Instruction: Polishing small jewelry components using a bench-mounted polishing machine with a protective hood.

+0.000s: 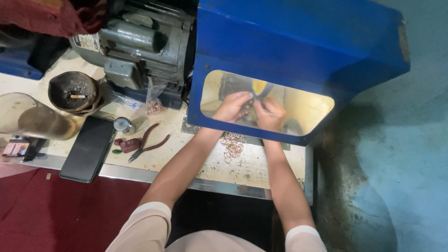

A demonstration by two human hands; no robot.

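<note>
Copper rings (232, 144) lie heaped on the table (254, 170) just below the blue guard's (298, 42) opening, where left hand (232, 107) and right hand (269, 114) meet, fingers curled together on something too small to tell.

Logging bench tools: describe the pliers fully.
The pliers lie flat on the worn pale bench top, left of the person's left forearm. Slim metal jaws point down-left, dark reddish handles are spread apart toward upper right. The jaw end lies by a small reddish lump. Neither hand touches them.
</note>
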